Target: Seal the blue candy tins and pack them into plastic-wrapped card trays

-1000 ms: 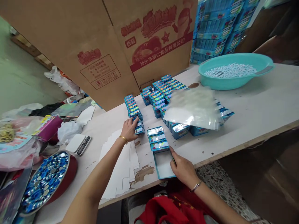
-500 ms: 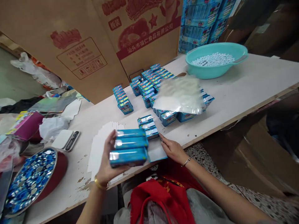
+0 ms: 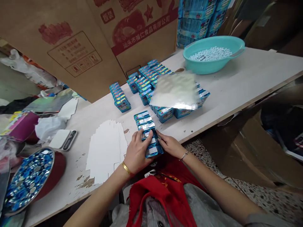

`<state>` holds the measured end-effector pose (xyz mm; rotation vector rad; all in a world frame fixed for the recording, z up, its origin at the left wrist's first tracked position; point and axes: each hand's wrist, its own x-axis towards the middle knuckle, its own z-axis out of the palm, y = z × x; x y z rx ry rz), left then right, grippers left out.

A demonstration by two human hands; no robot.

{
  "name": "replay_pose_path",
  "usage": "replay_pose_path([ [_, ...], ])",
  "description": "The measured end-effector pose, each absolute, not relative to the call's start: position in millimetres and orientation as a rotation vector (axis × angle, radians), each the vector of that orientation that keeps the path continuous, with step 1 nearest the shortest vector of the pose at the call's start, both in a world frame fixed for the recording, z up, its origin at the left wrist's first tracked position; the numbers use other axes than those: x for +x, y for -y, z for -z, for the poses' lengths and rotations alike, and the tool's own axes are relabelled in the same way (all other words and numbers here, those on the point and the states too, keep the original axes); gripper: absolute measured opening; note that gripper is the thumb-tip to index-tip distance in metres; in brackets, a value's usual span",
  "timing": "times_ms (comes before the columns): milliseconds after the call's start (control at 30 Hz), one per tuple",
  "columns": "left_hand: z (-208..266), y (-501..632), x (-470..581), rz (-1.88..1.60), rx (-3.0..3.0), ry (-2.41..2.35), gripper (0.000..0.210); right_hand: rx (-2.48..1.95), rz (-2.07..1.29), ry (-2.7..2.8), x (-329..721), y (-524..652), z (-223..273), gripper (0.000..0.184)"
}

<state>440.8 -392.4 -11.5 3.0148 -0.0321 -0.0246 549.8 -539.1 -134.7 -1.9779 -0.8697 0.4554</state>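
Small blue boxes [image 3: 144, 121] with shiny pale tops stand in a row at the table's front edge, in what looks like a shallow open display box whose walls are mostly hidden. My left hand [image 3: 138, 153] is closed over the nearer boxes, its thumb and fingers on their tops and left side. At the row's right side, my right hand [image 3: 170, 145] has its fingers together against the edge of the display box; the fingertips are partly hidden. Left of the row lie flat white cards [image 3: 105, 151] in an overlapping stack.
Behind stand rows of blue boxes [image 3: 120, 102], some under clear plastic bags [image 3: 175, 90]. A turquoise basin [image 3: 203, 67] holds small white pieces. A red bowl [image 3: 58, 170] of blue-silver pieces and a kitchen scale [image 3: 58, 138] are at left. A large carton [image 3: 78, 37] stands at the back.
The three blue boxes my left hand held tilted in the air are now down in the row, in front of the other three. My right hand stays at the row's right side.
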Motion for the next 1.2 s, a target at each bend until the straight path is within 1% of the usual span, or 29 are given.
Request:
replay_pose_path([
  [100, 19.8, 402.9, 444.9, 0.008, 3.147, 0.030, 0.087, -1.986, -0.455, 0.884, 542.5, 539.7, 133.6, 0.052],
  [200, 32.7, 400.0, 444.2, 0.014, 3.173, 0.058, 0.091, -1.980, -0.368, 0.928, 538.5, 546.3, 115.0, 0.047],
  [267, 36.5, 394.3, 444.0, 0.031, 3.123, 0.093, 0.101, -2.001, -0.162, 0.922, 549.9, 552.5, 91.1, 0.040],
  [333, 31.8, 390.4, 445.6, -0.004, 3.044, 0.151, 0.110, -2.046, 0.125, 0.882, 579.5, 556.8, 63.3, 0.033],
  [400, 19.3, 390.5, 448.3, -0.121, 2.963, 0.192, 0.105, -2.132, 0.362, 0.850, 625.6, 556.6, 39.7, 0.030],
  [467, 3.9, 393.4, 451.2, -0.270, 2.895, 0.219, 0.091, -2.250, 0.467, 0.822, 678.4, 551.4, 27.4, 0.028],
  [500, -2.6, 394.7, 452.5, -0.333, 2.865, 0.236, 0.085, -2.317, 0.452, 0.843, 703.2, 547.3, 26.1, 0.028],
  [567, -10.2, 395.4, 454.4, -0.402, 2.820, 0.262, 0.075, -2.439, 0.287, 0.911, 743.3, 538.1, 31.6, 0.027],
  [667, -7.7, 389.2, 456.1, -0.391, 2.795, 0.256, 0.063, -2.479, 0.076, 1.006, 773.6, 528.1, 48.5, 0.018],
  [800, -1.9, 377.3, 459.1, -0.335, 2.742, 0.212, 0.054, -2.443, 0.116, 1.041, 779.9, 525.4, 62.0, 0.013],
  [967, -8.9, 379.9, 480.6, -0.266, 2.455, 0.095, 0.044, -2.406, 0.085, 0.962, 785.0, 523.2, 63.4, 0.020],
  [1067, -6.5, 391.6, 512.1, -0.184, 2.066, -0.118, 0.043, -2.401, 0.068, 0.899, 786.4, 522.5, 63.8, 0.027],
  [1133, -2.4, 399.3, 537.7, -0.154, 1.835, -0.237, 0.047, -2.407, 0.074, 0.909, 784.4, 523.2, 63.3, 0.024],
  [1200, 0.2, 404.9, 559.5, -0.147, 1.729, -0.280, 0.052, -2.404, 0.071, 0.960, 780.6, 524.2, 60.9, 0.020],
])
